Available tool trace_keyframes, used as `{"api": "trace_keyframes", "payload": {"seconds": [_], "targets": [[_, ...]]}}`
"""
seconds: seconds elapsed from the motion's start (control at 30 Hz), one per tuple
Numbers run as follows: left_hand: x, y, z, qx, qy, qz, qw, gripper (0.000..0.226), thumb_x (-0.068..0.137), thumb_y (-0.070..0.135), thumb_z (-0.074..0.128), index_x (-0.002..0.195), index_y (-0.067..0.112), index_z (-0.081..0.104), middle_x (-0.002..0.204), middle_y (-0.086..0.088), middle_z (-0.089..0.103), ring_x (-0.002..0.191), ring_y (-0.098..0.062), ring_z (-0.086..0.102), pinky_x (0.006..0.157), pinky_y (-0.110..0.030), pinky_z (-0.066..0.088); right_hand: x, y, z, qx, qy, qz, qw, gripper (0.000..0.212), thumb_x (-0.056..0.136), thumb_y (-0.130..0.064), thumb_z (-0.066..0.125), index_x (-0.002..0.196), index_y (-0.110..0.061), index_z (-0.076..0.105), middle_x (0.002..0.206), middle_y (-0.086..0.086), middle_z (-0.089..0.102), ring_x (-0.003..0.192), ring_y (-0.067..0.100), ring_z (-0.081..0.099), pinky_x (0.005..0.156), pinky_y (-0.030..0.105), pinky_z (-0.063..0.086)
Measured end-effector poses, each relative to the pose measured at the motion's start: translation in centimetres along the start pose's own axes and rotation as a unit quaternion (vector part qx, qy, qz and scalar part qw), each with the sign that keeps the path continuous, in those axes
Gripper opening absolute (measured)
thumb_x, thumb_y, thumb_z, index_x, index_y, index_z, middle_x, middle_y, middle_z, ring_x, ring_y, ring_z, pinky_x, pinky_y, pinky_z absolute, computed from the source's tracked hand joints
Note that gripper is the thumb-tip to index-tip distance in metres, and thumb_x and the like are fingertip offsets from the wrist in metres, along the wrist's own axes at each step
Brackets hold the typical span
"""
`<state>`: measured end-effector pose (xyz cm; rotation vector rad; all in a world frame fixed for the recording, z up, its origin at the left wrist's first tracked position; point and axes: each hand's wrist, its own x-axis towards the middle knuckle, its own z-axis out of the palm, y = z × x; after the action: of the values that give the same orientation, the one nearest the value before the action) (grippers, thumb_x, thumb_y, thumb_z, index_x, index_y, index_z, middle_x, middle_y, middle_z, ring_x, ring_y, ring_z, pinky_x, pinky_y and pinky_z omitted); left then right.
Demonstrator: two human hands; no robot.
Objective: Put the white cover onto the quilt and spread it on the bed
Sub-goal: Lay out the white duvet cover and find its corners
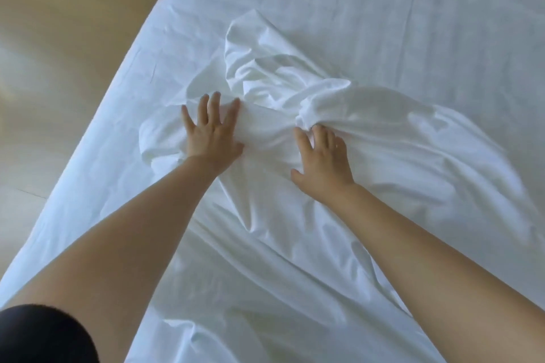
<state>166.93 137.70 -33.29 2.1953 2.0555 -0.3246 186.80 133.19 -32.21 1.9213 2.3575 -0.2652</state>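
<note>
- Arms reach forward from the bottom of the view over the bed (383, 9), both bare to the wrist, with a dark sleeve (41, 333) showing at the lower left.
- The left hand (211, 132) lies palm down on a bunched part of the white cover (295, 91), fingers fanned apart and stretched forward, flat against the cloth rather than closed on it.
- The right hand (321, 162) sits just beside it, also palm down, thumb held out toward the left hand; its fingertips curl into a thick twisted knot of fabric, so its grip looks partly closed on that bunch, though the fingertips are hidden in the folds.
- The cover is a rumpled white heap near the middle of the bed, rising in a loose peak beyond the hands and trailing in long creases toward the lower right.
- A rounded lump of cloth bulges out to the left of the left hand.
- Beneath and around the heap the bed surface is smooth white sheeting with faint fold lines.
- Whether the quilt is inside this heap cannot be told; everything is white on white.
- Pale wooden floor (59, 38) runs along the bed's left edge.
</note>
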Motion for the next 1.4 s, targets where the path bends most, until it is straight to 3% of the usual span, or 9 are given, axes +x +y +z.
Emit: {"api": "trace_keyframes", "payload": {"seconds": [0.13,0.23,0.4,0.6,0.73,0.8,0.97,1.23,1.4], "targets": [[0.3,-1.4,0.1,-0.157,-0.035,0.050,0.986,0.016,0.094,0.026,0.043,0.097,0.010,0.045,0.091,-0.013,0.056,0.104,-0.034,0.055,0.101,-0.040,0.030,2.5,-1.1,0.8,0.033,0.150,0.003,0.988,0.078,0.052,-0.022,0.073,0.124,-0.010,0.045,0.107,0.023,0.054,0.100,0.033,0.045,0.084,0.047,0.046],[-4.7,-4.1,-0.1,-0.264,-0.102,0.084,0.956,0.029,0.081,0.042,0.043,0.066,0.019,0.034,0.069,-0.008,0.051,0.074,-0.031,0.053,0.061,-0.031,0.030,4.0,-2.8,-0.2,0.060,0.200,0.027,0.978,0.063,0.063,-0.026,0.045,0.123,-0.008,0.049,0.117,0.024,0.053,0.109,0.035,0.042,0.089,0.051,0.041],[-14.0,-8.3,1.8,-0.309,-0.151,0.081,0.935,0.036,0.059,0.057,0.026,0.060,0.022,0.031,0.050,0.004,0.040,0.055,-0.025,0.046,0.054,-0.031,0.032,6.2,-5.9,-2.0,0.055,-0.139,0.061,0.987,0.085,0.081,-0.050,0.059,0.148,-0.024,0.014,0.149,0.011,0.016,0.137,0.031,0.016,0.105,0.051,0.024],[-10.3,-7.0,1.4,-0.388,-0.035,0.020,0.921,0.064,0.070,0.068,0.043,0.111,0.020,0.056,0.103,0.004,0.055,0.097,-0.014,0.053,0.083,-0.026,0.039,4.9,-8.4,1.4,-0.024,-0.235,0.063,0.970,0.087,0.084,-0.043,0.062,0.149,-0.021,0.008,0.147,0.015,0.021,0.133,0.035,0.028,0.100,0.048,0.033],[-4.0,-4.4,1.8,-0.138,-0.094,0.006,0.986,0.096,0.083,0.051,0.060,0.152,0.022,0.000,0.157,-0.006,0.008,0.146,-0.025,0.002,0.116,-0.048,0.000,4.1,-7.6,2.0,0.033,-0.171,0.080,0.981,0.021,0.088,-0.004,0.043,0.108,-0.007,0.049,0.113,0.014,0.058,0.102,0.034,0.055,0.075,0.034,0.039],[-1.9,-3.8,3.0,-0.091,-0.140,-0.004,0.986,0.093,0.087,0.040,0.059,0.151,0.017,-0.004,0.153,-0.013,0.018,0.144,-0.030,0.013,0.115,-0.052,0.001,3.4,-6.9,1.5,0.111,-0.162,0.126,0.972,0.011,0.088,-0.005,0.040,0.094,-0.011,0.047,0.103,0.014,0.059,0.089,0.034,0.053,0.071,0.033,0.034],[-1.4,-5.6,2.7,-0.143,-0.163,-0.016,0.976,0.033,0.100,0.022,0.032,0.119,0.008,0.055,0.121,-0.019,0.057,0.113,-0.037,0.054,0.091,-0.040,0.040,2.9,-4.7,-1.1,0.167,-0.068,0.188,0.965,0.012,0.083,-0.001,0.039,0.077,-0.011,0.036,0.074,0.005,0.044,0.075,0.031,0.040,0.067,0.035,0.030],[-20.2,-18.6,3.5,-0.050,-0.280,-0.149,0.947,0.026,0.095,0.036,0.039,0.072,0.024,0.044,0.096,-0.005,0.064,0.090,-0.027,0.059,0.066,-0.030,0.040,2.3,-6.1,-1.9,0.215,-0.050,0.195,0.956,0.012,0.084,0.000,0.039,0.089,-0.010,0.044,0.073,0.007,0.044,0.074,0.031,0.042,0.063,0.032,0.029],[-27.0,-21.4,5.2,-0.040,-0.383,-0.245,0.890,0.025,0.091,0.040,0.042,0.106,0.028,0.058,0.113,0.001,0.061,0.100,-0.020,0.057,0.075,-0.027,0.042,-0.3,-12.1,0.3,0.164,-0.194,0.081,0.964,0.016,0.087,-0.002,0.038,0.094,-0.014,0.045,0.090,0.017,0.056,0.088,0.036,0.051,0.067,0.032,0.032]]}}
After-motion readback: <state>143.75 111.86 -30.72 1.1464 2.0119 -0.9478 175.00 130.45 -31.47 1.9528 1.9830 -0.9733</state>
